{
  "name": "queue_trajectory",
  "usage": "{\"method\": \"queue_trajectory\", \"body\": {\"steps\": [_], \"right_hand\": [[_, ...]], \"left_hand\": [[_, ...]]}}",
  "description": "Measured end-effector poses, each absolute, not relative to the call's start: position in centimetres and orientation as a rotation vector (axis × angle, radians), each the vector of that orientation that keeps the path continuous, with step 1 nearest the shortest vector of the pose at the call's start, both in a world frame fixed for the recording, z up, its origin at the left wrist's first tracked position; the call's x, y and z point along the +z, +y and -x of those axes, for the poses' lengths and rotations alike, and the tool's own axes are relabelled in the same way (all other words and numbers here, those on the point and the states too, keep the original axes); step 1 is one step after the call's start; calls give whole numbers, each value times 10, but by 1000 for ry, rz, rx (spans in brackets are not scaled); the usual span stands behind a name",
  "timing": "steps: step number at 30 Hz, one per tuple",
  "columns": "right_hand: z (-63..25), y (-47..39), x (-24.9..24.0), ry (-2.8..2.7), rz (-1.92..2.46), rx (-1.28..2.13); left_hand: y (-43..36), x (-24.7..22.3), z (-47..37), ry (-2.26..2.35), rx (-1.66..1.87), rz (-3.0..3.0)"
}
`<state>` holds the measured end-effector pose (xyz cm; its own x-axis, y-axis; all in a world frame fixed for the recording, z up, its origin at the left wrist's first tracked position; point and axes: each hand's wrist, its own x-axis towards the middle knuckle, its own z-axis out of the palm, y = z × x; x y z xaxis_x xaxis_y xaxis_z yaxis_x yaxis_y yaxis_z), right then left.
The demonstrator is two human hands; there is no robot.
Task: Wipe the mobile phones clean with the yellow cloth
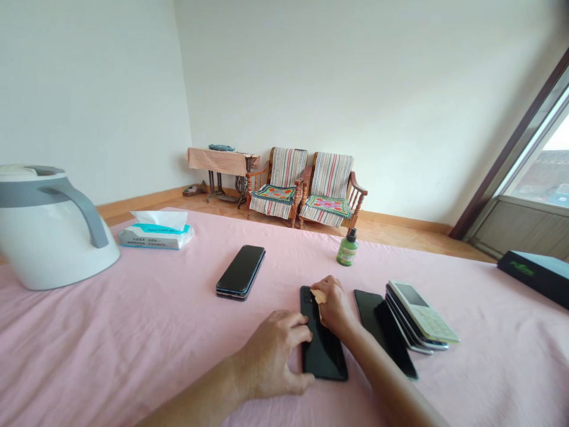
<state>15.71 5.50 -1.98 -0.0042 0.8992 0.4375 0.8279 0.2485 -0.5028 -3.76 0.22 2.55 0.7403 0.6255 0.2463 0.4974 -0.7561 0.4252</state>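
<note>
Here, a black phone [329, 356] lies camera side up on the pink tablecloth [169, 350]. The right hand [336, 305] pinches a yellowish cloth [318, 296] against its upper part. The left hand [275, 353] grasps nothing, its fingers loosely spread and touching the phone's left edge. 2 stacks flank the hands: dark phones [242, 270] leftward, a white keypad phone [420, 305] topping the right. Beyond stands a green bottle [347, 251].

Left hand [275, 354] curved; right hand [336, 305] (bunched)
</note>
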Motion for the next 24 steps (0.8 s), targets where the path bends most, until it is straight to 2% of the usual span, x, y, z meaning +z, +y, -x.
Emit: {"method": "queue_trajectory", "body": {"steps": [24], "right_hand": [[-150,30,-15,-1927,1404,259]], "left_hand": [[2,26,38,821,554,-2595]]}}
